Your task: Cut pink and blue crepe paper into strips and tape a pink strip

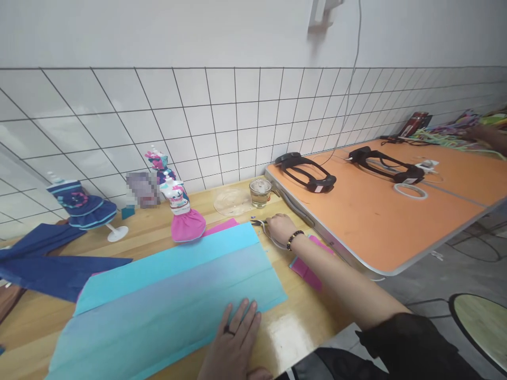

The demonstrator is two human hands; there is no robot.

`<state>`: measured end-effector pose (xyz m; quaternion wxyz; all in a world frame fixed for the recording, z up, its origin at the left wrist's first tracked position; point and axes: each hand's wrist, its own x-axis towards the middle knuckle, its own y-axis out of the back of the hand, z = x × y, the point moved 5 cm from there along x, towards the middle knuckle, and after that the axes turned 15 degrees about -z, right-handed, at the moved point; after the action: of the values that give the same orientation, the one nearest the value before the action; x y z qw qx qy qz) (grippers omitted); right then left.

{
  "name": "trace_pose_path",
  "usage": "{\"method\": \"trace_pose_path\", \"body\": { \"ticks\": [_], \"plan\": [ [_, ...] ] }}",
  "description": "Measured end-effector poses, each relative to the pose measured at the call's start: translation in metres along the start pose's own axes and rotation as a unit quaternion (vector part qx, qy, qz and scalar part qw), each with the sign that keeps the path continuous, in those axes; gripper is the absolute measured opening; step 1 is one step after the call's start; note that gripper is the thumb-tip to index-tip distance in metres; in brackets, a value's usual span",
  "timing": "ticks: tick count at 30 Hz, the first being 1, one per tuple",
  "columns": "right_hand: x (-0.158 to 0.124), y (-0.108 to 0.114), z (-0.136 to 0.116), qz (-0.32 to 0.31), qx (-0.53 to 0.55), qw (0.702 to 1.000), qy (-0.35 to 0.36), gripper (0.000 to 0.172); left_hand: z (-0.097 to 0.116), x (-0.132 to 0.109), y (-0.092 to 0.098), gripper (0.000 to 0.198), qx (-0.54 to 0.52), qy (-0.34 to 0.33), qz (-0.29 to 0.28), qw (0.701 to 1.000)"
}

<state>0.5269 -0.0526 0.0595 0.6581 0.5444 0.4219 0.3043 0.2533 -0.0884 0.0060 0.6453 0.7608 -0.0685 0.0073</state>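
Observation:
My left hand [233,345] lies flat with fingers apart on the near edge of a large light blue paper sheet [166,301] spread over the wooden table [285,327]. My right hand [280,228] is reached out past the sheet's far right corner, fingers closed on a pair of metal scissors [262,226] that rest on the table. Pink paper [307,269] lies under my right forearm, and more pink paper [222,227] shows behind the blue sheet.
A doll form in a pink skirt [184,216] and one in a navy dress [81,206] stand at the back. Navy paper [51,264] lies left. A glass cup [260,192] and clear lid [232,202] sit near the wall. An orange table [380,211] with black headsets [309,174] and tape roll [411,190] adjoins right.

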Motion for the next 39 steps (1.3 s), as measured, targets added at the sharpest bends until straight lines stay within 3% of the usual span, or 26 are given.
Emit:
{"method": "trace_pose_path", "body": {
  "ticks": [5,10,16,21,25,29,35,39],
  "plan": [
    [0.014,-0.007,0.000,-0.047,-0.038,0.998,-0.004,0.030,-0.002,-0.001,0.001,0.076,-0.060,-0.002,-0.067,0.996],
    [0.011,-0.001,0.009,-0.055,-0.040,0.998,0.012,0.032,-0.002,0.000,0.007,0.076,-0.064,-0.012,-0.067,0.996],
    [-0.005,0.019,0.015,0.010,-0.013,0.999,0.040,0.022,-0.002,0.000,0.006,0.075,-0.090,-0.006,-0.091,0.992],
    [-0.017,0.037,0.022,0.084,0.049,0.995,0.032,0.033,-0.002,0.000,0.007,0.074,-0.104,-0.001,-0.103,0.989],
    [-0.043,0.038,0.021,0.091,0.108,0.989,0.048,0.033,-0.002,0.000,0.007,0.074,-0.111,-0.005,-0.112,0.987],
    [-0.089,0.016,0.009,0.042,0.221,0.967,0.117,0.033,-0.003,0.000,0.008,0.074,-0.129,-0.006,-0.111,0.985],
    [-0.154,-0.047,0.011,-0.039,0.298,0.951,0.071,0.035,-0.004,0.012,0.019,0.056,-0.150,0.006,-0.088,0.985],
    [-0.180,-0.071,0.016,-0.055,0.261,0.963,0.040,0.036,-0.010,0.036,0.023,0.033,-0.209,0.083,-0.104,0.969]
  ]
}}
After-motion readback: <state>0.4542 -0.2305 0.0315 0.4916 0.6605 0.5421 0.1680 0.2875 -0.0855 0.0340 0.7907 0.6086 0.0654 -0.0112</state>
